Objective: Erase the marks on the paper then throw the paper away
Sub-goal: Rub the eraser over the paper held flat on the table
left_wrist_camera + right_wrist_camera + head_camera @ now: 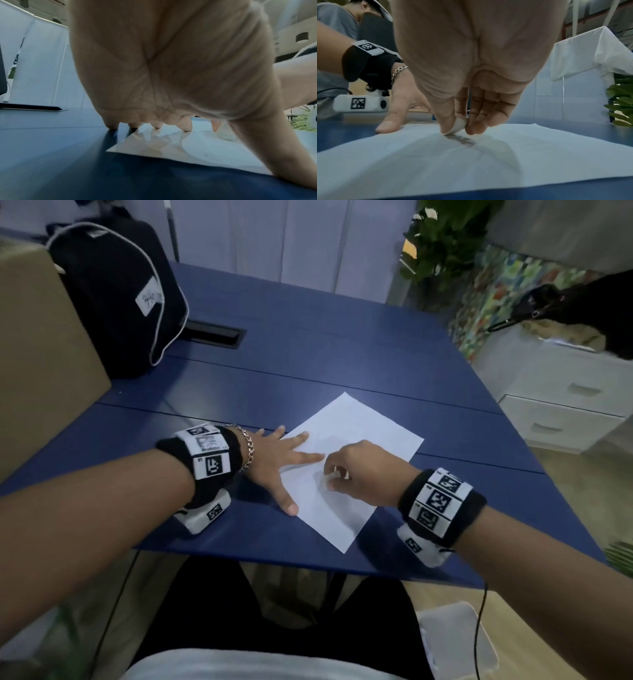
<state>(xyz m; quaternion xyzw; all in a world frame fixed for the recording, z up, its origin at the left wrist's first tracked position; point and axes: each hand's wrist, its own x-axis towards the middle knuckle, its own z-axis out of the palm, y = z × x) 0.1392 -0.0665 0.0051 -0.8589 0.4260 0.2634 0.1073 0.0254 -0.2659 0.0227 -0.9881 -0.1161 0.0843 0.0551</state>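
Note:
A white sheet of paper (pixel 356 440) lies angled on the blue table (pixel 308 354), near its front edge. My left hand (pixel 284 453) lies flat with fingers spread, pressing the sheet's left part; its thumb tip sits on the paper's edge. My right hand (pixel 334 477) pinches a small white eraser (pixel 458 126) between thumb and fingers, its tip down on the paper (pixel 471 162). A grey pencil mark (pixel 462 140) shows just in front of the eraser. In the left wrist view the eraser (pixel 225 133) stands on the paper (pixel 197 148) past my fingertips.
A black backpack (pixel 116 299) and a cardboard box (pixel 37 347) stand at the table's back left, beside a black cable slot (pixel 214 332). White drawers (pixel 565 402) and a green plant (pixel 442 241) are off to the right. Another person (pixel 332 27) is seen in the right wrist view.

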